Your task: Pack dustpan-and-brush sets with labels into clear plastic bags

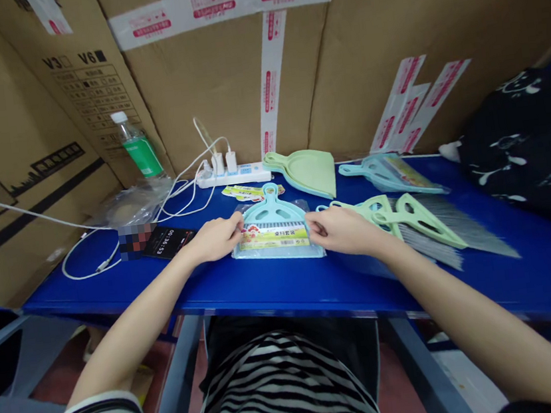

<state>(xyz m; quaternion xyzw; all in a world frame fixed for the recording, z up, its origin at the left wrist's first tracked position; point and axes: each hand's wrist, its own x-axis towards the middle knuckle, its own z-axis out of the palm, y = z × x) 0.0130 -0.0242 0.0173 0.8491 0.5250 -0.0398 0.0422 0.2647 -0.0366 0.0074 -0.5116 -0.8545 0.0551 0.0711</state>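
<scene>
A light blue dustpan and brush set (275, 247) in a clear plastic bag lies flat before me on the blue table, its handle pointing away. A yellow printed label shows through the bag's front. At the left edge, my left hand (219, 237) pinches the plastic with closed fingers. My right hand (336, 228) grips the bag's right edge the same way. Just past my right hand lie several loose green and blue brushes (418, 219) with grey bristles. Behind the set rest several printed label cards (248, 192) and a green dustpan (308, 170) stacked on a blue one.
Another bagged blue set (392, 173) lies at the back right, near a dark patterned bag (529, 142). A power strip (236, 175) with white cables, a phone (166, 241), crumpled plastic (132, 207) and a bottle (140, 149) occupy the left. Cardboard walls (220, 79) enclose the back.
</scene>
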